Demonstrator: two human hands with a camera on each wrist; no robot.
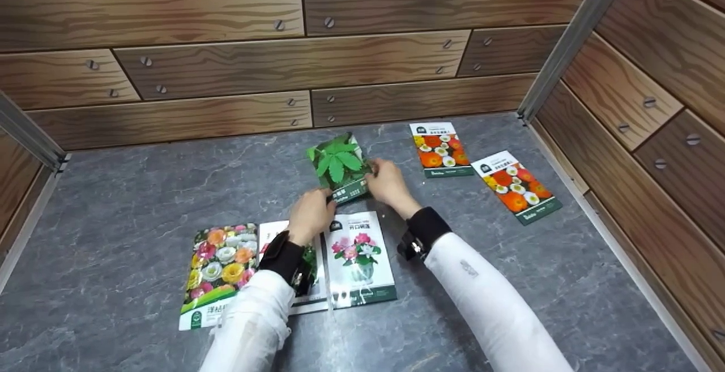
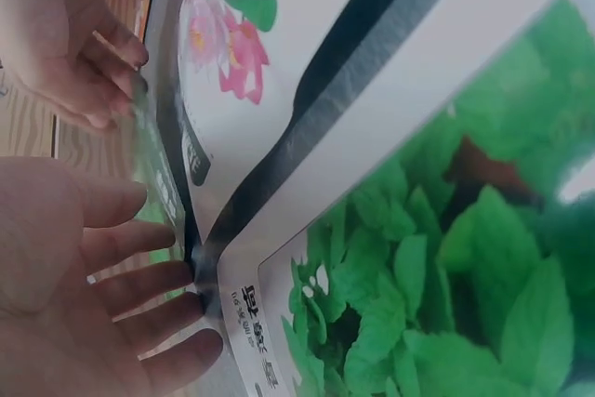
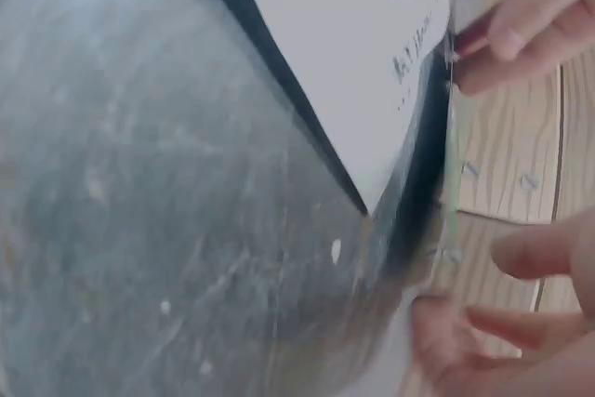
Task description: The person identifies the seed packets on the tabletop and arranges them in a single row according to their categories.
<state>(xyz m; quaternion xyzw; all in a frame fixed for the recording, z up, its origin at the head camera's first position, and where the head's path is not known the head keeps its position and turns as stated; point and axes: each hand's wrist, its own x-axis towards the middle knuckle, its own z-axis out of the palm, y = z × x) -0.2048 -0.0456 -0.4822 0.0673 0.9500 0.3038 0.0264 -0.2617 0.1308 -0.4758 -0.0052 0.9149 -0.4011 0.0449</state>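
A green leaf-print seed packet lies slanted between the two hands on the grey surface. My left hand touches its lower left corner, fingers fairly straight in the left wrist view. At the packet's right edge is my right hand, its fingertips against the edge and its thumb apart in the right wrist view. Below the left forearm lie a packet with multicoloured flowers and a green-leaved packet, partly hidden by the hand and cuff. Beside them is a white packet with pink flowers.
Two matching orange-flower packets, one upright and one slanted, lie apart to the right. Wood-patterned panels stand along the back and sides. Both wrists wear black bands with small cameras.
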